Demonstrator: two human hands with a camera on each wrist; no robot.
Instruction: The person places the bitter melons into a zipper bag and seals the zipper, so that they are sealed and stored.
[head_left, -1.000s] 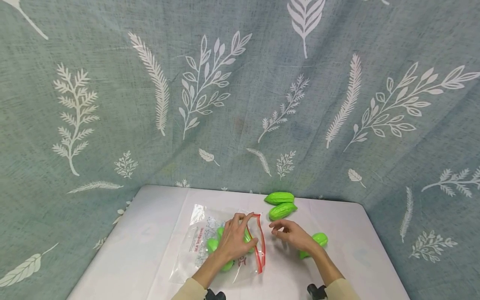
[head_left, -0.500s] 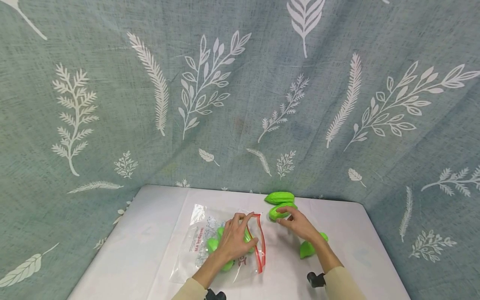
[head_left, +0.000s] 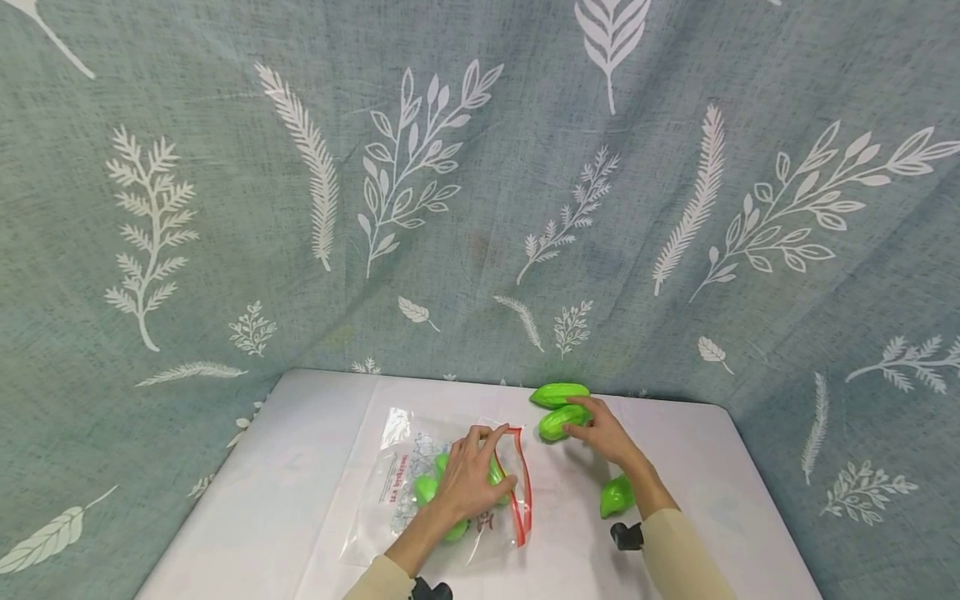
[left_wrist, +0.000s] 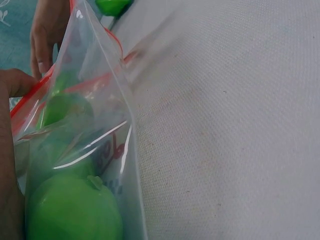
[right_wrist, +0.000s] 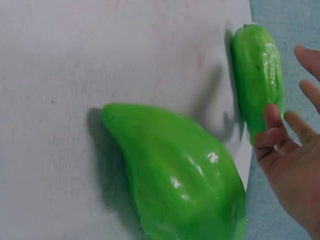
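My left hand (head_left: 472, 479) holds a clear zip bag (head_left: 397, 500) at its red-edged mouth, thumb and fingers spread apart along the opening. Several glossy green vegetables lie inside, one round vegetable (left_wrist: 75, 207) showing close up in the left wrist view. At the back of the table, my right hand (head_left: 606, 433) has thumb and fingers on either side of the right end of a ridged, gourd-like green vegetable (head_left: 558, 423). In the right wrist view, the fingers are spread around that vegetable's tip.
Just behind it lies a second long green vegetable (head_left: 558, 395), near the table's back edge. A pointed green vegetable (head_left: 617, 497) sits below my right forearm. A leaf-patterned curtain (head_left: 480, 208) hangs behind the white table (head_left: 300, 467).
My right hand has moved back and to the right, from beside the bag's mouth to the nearer long green vegetable. My left hand and the bag have stayed put.
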